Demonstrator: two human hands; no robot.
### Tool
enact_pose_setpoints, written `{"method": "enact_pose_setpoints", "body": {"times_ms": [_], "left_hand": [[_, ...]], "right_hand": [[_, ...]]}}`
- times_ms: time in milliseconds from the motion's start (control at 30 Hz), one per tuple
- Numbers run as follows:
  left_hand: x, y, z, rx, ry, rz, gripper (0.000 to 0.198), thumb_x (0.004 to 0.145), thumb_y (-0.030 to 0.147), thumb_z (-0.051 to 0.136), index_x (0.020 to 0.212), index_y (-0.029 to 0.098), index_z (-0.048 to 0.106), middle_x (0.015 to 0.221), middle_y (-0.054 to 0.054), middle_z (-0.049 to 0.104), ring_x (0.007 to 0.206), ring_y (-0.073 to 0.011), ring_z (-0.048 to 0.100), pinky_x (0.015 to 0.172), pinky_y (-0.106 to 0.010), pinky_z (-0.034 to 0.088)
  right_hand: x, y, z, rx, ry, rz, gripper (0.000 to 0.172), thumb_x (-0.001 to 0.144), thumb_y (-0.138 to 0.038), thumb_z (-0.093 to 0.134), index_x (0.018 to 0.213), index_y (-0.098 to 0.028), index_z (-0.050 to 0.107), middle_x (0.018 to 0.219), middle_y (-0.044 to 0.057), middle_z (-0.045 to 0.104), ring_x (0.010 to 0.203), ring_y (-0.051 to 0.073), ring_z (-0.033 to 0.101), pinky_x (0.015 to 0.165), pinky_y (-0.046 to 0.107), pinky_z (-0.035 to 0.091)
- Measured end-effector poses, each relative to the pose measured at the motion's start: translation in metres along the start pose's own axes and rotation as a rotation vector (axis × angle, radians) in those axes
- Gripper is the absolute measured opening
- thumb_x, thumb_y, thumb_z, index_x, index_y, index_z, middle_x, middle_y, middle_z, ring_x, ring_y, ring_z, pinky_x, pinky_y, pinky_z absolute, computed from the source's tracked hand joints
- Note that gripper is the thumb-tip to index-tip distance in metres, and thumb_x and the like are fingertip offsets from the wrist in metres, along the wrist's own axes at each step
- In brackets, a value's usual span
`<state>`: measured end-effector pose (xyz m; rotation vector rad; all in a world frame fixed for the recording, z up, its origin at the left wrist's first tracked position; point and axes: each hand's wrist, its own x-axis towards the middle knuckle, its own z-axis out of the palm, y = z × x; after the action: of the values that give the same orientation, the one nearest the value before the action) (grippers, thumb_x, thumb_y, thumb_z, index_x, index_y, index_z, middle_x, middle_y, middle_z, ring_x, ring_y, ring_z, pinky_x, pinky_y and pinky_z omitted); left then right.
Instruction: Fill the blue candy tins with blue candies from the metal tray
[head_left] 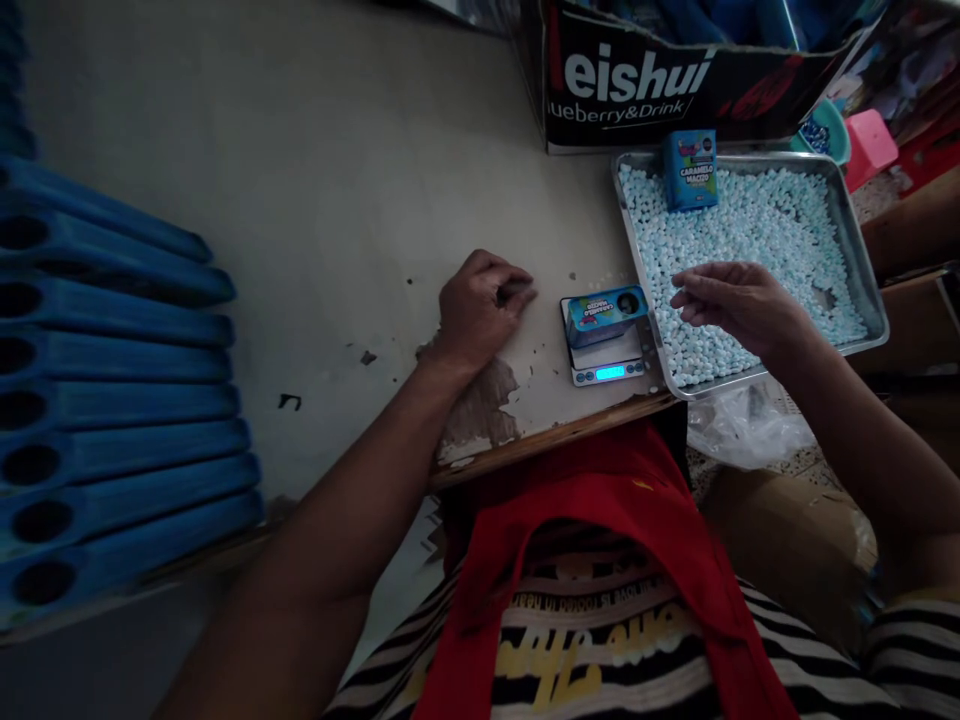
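My left hand point(484, 305) rests on the tabletop with its fingers loosely curled and nothing visible in them. Right of it, a small digital scale point(609, 353) with a lit blue display carries a blue "Caramelo Macizo" box point(604, 311), lying on its side with a dark round opening. Over the left part of a metal tray point(877, 300) hovers my right hand point(739, 300), its fingers drawn together and pointing at the scale. Whether a candy is between those fingertips I cannot make out. Small pale blue candies point(780, 225) cover the tray.
Another blue candy box point(691, 170) stands upright in the tray's far left corner. A black printed carton point(637, 90) holding blue items sits behind the tray. Blue boxes with round holes point(142, 400) are lined up at left. A teal bowl point(832, 130) stands beyond the tray.
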<state>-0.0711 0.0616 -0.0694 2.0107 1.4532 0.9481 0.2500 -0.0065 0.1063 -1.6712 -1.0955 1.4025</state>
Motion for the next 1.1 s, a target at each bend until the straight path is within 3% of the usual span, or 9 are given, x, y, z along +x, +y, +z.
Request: {"method": "enact_pose_setpoints", "body": {"times_ms": [167, 367, 467, 767, 933, 1033, 1100], "left_hand": [[0.000, -0.001, 0.002, -0.003, -0.004, -0.009, 0.017, 0.096, 0.028, 0.078, 0.113, 0.023, 0.081, 0.116, -0.006, 0.073, 0.095, -0.0211, 0.071, 0.094, -0.037, 0.063], [0.001, 0.002, 0.005, -0.028, 0.028, -0.007, 0.018, 0.093, 0.026, 0.078, 0.109, 0.020, 0.082, 0.113, -0.005, 0.074, 0.096, -0.0206, 0.072, 0.095, -0.034, 0.063], [0.002, 0.004, 0.006, -0.030, 0.033, -0.007, 0.017, 0.092, 0.023, 0.080, 0.109, 0.019, 0.083, 0.113, -0.006, 0.075, 0.097, -0.0212, 0.073, 0.094, -0.035, 0.062], [0.002, 0.003, 0.006, -0.051, 0.029, 0.014, 0.017, 0.093, 0.020, 0.081, 0.110, 0.019, 0.083, 0.113, -0.006, 0.075, 0.095, -0.0200, 0.073, 0.093, -0.034, 0.062], [0.001, 0.001, 0.006, -0.048, 0.030, 0.031, 0.017, 0.094, 0.022, 0.080, 0.111, 0.018, 0.083, 0.114, -0.006, 0.074, 0.096, -0.0198, 0.072, 0.093, -0.034, 0.062], [0.001, 0.000, 0.006, -0.046, 0.033, 0.033, 0.017, 0.094, 0.024, 0.079, 0.110, 0.019, 0.083, 0.112, -0.005, 0.074, 0.093, -0.0187, 0.071, 0.091, -0.033, 0.061], [0.001, 0.001, 0.006, -0.045, 0.036, 0.028, 0.016, 0.094, 0.025, 0.078, 0.109, 0.020, 0.083, 0.111, -0.004, 0.074, 0.091, -0.0181, 0.070, 0.090, -0.033, 0.061]], "right_hand": [[-0.003, -0.031, 0.025, -0.309, -0.122, -0.169, 0.025, 0.092, -0.041, 0.092, 0.092, -0.018, 0.082, 0.077, 0.004, 0.078, 0.064, 0.014, 0.068, 0.058, 0.026, 0.056], [-0.004, -0.055, 0.039, -0.807, -0.214, -0.438, 0.006, 0.094, -0.025, 0.083, 0.095, -0.019, 0.086, 0.073, 0.000, 0.074, 0.072, 0.015, 0.070, 0.071, 0.028, 0.053], [-0.006, -0.061, 0.045, -0.992, -0.215, -0.558, 0.012, 0.095, -0.020, 0.076, 0.096, -0.020, 0.088, 0.085, 0.003, 0.080, 0.082, 0.018, 0.073, 0.080, 0.029, 0.053], [-0.011, -0.058, 0.056, -1.101, -0.239, -0.649, 0.023, 0.095, -0.013, 0.070, 0.103, -0.022, 0.089, 0.098, 0.004, 0.083, 0.091, 0.021, 0.075, 0.085, 0.031, 0.054], [-0.006, -0.054, 0.033, -1.077, -0.064, -0.630, 0.019, 0.096, -0.019, 0.072, 0.104, -0.023, 0.089, 0.096, 0.005, 0.084, 0.090, 0.023, 0.077, 0.086, 0.035, 0.057], [0.008, -0.028, 0.002, -1.176, 0.066, -0.513, 0.015, 0.095, -0.023, 0.075, 0.101, -0.022, 0.089, 0.091, 0.005, 0.083, 0.086, 0.025, 0.077, 0.084, 0.037, 0.056], [0.014, 0.000, -0.016, -1.279, 0.070, -0.377, 0.015, 0.092, -0.026, 0.080, 0.103, -0.021, 0.088, 0.091, 0.006, 0.083, 0.085, 0.026, 0.076, 0.081, 0.036, 0.054]]}}
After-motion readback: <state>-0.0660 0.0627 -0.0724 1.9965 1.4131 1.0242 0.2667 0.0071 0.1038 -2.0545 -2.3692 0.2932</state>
